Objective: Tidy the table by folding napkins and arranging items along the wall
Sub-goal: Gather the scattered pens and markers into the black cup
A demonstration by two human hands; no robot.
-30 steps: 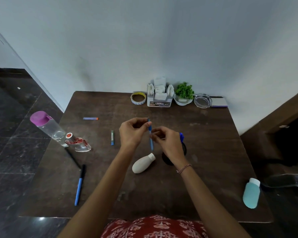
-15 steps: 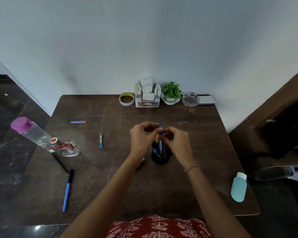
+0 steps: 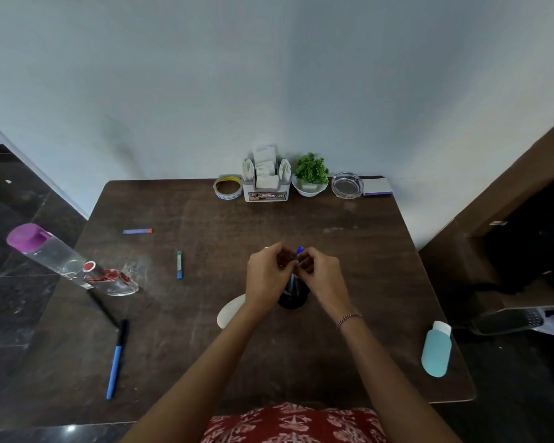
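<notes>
My left hand [image 3: 267,276] and my right hand [image 3: 322,273] meet at the middle of the brown table [image 3: 349,244], fingertips together over a black pen cup [image 3: 293,298]. Between them they pinch a blue pen [image 3: 299,251] whose tip sticks up; its lower part goes down into the cup with other pens. Along the wall stand a napkin holder [image 3: 266,177] with folded white napkins, a tape roll [image 3: 227,187], a small green plant [image 3: 311,174], a glass ashtray [image 3: 347,185] and a notepad [image 3: 378,187].
A white bottle [image 3: 229,313] lies partly hidden under my left wrist. At left lie a purple-capped clear bottle [image 3: 55,254], a small glass flask [image 3: 112,278], a blue pen [image 3: 115,359], a green-blue stick [image 3: 179,264] and a purple stick [image 3: 137,231]. A teal bottle [image 3: 436,348] lies near the right edge.
A second ago both hands held the blue pen above the table beside the cup; the pen has since come upright over the cup and gone down into it.
</notes>
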